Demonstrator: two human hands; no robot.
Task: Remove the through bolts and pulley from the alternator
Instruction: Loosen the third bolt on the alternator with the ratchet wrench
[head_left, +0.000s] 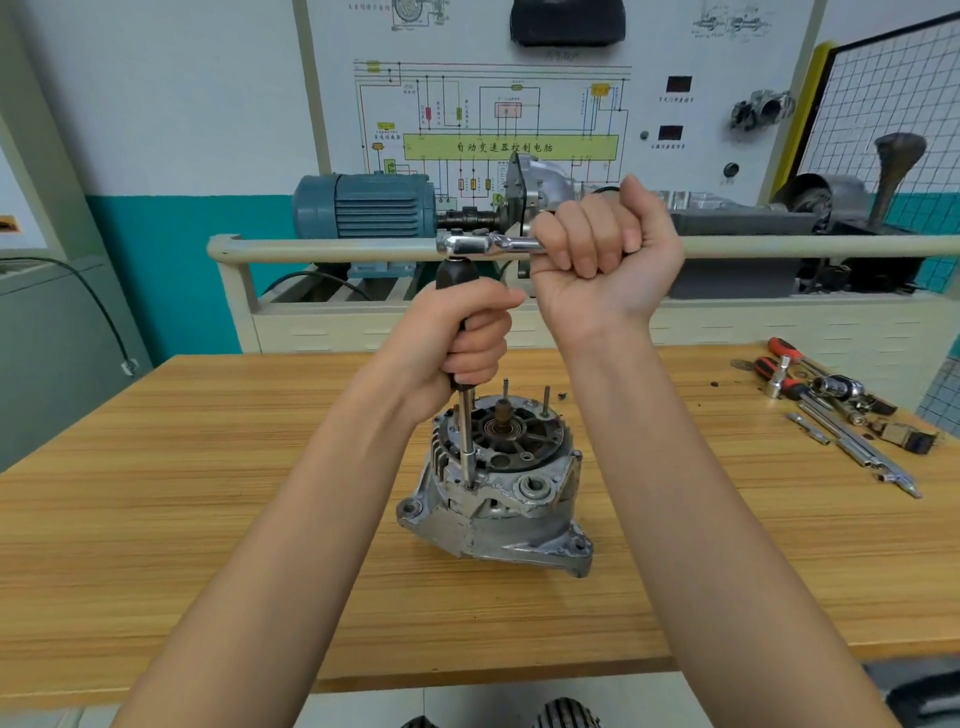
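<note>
A grey alternator (498, 499) stands on the wooden table (208, 493), its open end facing up with the shaft and bearing visible. Two thin through bolts (545, 402) stick up at its far rim. A black-handled driver (467, 441) stands upright with its tip in a bolt hole on the alternator's left front. My left hand (467, 338) grips the black handle. A chrome ratchet (483, 245) sits across the driver's top, and my right hand (602, 254) grips the ratchet's handle, fist closed. No pulley is in view.
Loose tools (831, 410) lie at the table's right: red-handled drivers, sockets, extension bars and small parts. Behind the table stands a training bench with a rail (311, 249), a blue motor (363, 205) and a gearbox. A wiring-diagram board hangs on the wall.
</note>
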